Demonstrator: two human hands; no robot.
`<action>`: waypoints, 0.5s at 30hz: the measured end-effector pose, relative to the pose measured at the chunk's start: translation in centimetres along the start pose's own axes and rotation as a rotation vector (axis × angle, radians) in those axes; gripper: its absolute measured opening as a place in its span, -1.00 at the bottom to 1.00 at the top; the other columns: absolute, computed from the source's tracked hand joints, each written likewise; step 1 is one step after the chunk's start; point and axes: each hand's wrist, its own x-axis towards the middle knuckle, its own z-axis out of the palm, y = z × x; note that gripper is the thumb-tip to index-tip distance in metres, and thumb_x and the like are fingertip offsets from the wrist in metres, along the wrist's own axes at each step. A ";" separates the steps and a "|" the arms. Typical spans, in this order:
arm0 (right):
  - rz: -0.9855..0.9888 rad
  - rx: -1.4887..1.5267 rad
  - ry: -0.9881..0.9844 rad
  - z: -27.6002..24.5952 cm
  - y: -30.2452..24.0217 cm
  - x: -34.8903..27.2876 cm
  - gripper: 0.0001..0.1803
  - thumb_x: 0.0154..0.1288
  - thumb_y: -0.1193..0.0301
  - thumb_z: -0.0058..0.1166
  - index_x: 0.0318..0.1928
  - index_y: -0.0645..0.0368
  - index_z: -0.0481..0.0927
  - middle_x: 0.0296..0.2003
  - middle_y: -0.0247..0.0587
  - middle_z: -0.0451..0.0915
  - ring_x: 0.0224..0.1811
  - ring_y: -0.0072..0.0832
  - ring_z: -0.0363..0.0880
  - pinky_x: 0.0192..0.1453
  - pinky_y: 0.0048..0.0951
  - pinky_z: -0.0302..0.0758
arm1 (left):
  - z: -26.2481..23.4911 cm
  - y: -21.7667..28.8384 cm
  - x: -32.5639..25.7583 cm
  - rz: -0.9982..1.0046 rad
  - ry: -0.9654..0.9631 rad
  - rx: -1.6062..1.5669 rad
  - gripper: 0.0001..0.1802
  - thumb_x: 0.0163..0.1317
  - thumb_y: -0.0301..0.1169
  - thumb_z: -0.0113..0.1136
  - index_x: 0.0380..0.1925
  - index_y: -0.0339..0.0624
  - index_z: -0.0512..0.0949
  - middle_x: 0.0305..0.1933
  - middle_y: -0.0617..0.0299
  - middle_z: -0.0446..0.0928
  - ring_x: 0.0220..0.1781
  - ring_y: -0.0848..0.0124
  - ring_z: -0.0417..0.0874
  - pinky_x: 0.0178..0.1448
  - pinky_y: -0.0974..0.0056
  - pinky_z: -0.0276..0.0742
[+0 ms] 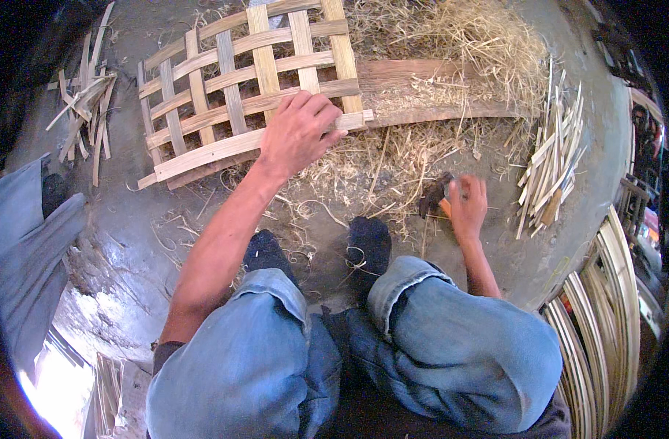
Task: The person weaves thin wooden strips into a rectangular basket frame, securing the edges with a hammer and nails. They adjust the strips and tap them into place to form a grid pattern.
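A woven wooden lattice panel (pixel 265 69) lies tilted at the upper left, made of flat strips crossed over and under. My left hand (pixel 299 135) is at its near edge, fingers curled over the pale border strip (pixel 225 152) and gripping it. Lower right of it, close to the floor, my right hand (pixel 468 210) has its fingers bent at a small dark tool (pixel 432 194) with an orange part. It appears to hold this tool, whose exact kind I cannot make out. Under the panel, a curved brown plank (pixel 415 73) extends to the right.
Straw-like shavings (pixel 481 36) cover the floor around the plank. A pile of thin split strips (pixel 550 164) lies at the right, with more strips (pixel 89 102) at the far left. Long curved slats (pixel 605 314) stand at lower right. Grey-blue cloth (pixel 31 241) hangs at the left.
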 end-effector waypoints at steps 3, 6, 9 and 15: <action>-0.141 -0.080 -0.312 -1.5 4.5 -3.2 -0.70 0.12 0.45 0.30 -0.15 0.23 0.55 -0.20 -0.10 0.53 -0.14 -0.12 0.53 -0.07 -0.16 0.49 | 0.0 0.2 0.2 0.013 -0.002 0.001 -0.70 0.09 -0.19 0.35 -0.23 -0.06 0.58 -0.16 0.23 0.53 -0.03 0.19 0.52 0.11 0.09 0.43; -0.229 -0.041 -0.319 -1.6 4.6 -3.4 -0.74 0.17 0.52 0.25 -0.12 0.22 0.54 -0.27 -0.11 0.51 -0.24 -0.17 0.52 -0.14 -0.32 0.47 | -0.2 0.0 -0.1 0.002 -0.012 0.011 -0.71 0.10 -0.18 0.34 -0.24 -0.06 0.57 -0.16 0.23 0.53 -0.02 0.20 0.51 0.11 0.09 0.43; -0.308 0.033 -0.146 -1.4 3.5 -1.9 -0.74 0.19 0.53 0.23 -0.10 0.22 0.54 -0.27 -0.11 0.52 -0.26 -0.21 0.51 -0.16 -0.33 0.47 | -0.3 -0.1 0.1 -0.004 -0.016 0.027 -0.70 0.10 -0.18 0.34 -0.24 -0.07 0.57 -0.15 0.24 0.53 -0.02 0.22 0.51 0.11 0.10 0.44; -0.316 0.145 -0.056 0.3 -0.7 5.2 -0.68 0.22 0.50 0.23 -0.02 0.21 0.51 -0.18 -0.06 0.52 -0.17 -0.15 0.54 -0.08 -0.25 0.49 | -0.2 0.0 0.0 -0.006 -0.009 0.009 -0.70 0.10 -0.18 0.34 -0.24 -0.05 0.57 -0.13 0.23 0.54 0.00 0.20 0.52 0.14 0.08 0.43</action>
